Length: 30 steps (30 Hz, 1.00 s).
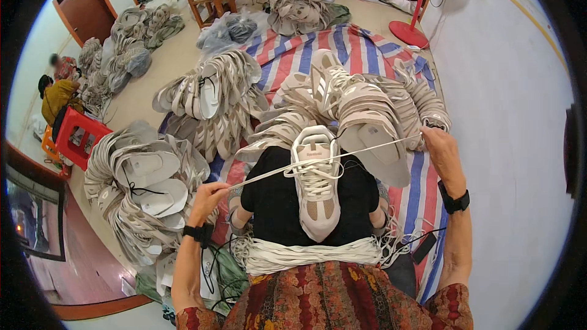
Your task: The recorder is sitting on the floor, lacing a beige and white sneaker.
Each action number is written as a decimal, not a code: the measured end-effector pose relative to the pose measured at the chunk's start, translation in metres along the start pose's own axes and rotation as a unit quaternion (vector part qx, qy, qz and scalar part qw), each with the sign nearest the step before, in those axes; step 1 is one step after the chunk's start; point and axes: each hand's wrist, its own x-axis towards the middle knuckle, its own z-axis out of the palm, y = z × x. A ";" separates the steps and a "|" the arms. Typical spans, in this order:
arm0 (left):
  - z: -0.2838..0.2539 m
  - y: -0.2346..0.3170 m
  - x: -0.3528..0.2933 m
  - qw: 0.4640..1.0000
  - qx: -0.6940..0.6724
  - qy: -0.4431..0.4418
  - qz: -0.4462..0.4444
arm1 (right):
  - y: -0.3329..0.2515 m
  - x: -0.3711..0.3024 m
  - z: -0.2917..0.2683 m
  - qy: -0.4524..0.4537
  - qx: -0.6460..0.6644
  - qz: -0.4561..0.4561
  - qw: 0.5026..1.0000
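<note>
A beige and white sneaker [320,212] rests on my black-clad lap, its toe towards me and its laces threaded through the eyelets. A pale shoelace [379,145] from its upper part is pulled taut out to both sides. My left hand [209,200] pinches one end, low and to the left of the shoe. Farther out on the right and higher, my right hand [443,151] is closed on the other end. Across my waist, nearest to me, lies a thick bundle of loose laces [312,255].
Stacked shoe uppers [373,107] lie just beyond my knees on a striped sheet [287,55]. More tied stacks [143,174] stand at my left. A white wall [495,146] closes off the right. Another person [58,101] sits far left, near a red stool [79,137].
</note>
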 end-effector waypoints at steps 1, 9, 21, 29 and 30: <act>0.000 -0.004 -0.003 1.000 0.017 0.011 0.001 | 0.000 -0.002 0.000 0.001 -0.001 0.002 1.000; 0.002 -0.052 -0.023 0.873 0.357 0.279 0.179 | -0.051 -0.051 -0.012 0.233 -0.148 -0.068 0.959; 0.053 0.065 0.079 0.953 -0.185 0.208 0.122 | -0.073 -0.023 0.128 -0.133 0.539 0.273 0.786; 0.111 0.144 0.084 0.979 -0.191 -0.031 0.067 | -0.067 -0.008 0.149 -0.191 0.503 0.214 0.815; 0.117 0.145 0.084 0.977 -0.194 -0.070 0.056 | -0.068 -0.007 0.150 -0.201 0.492 0.218 0.818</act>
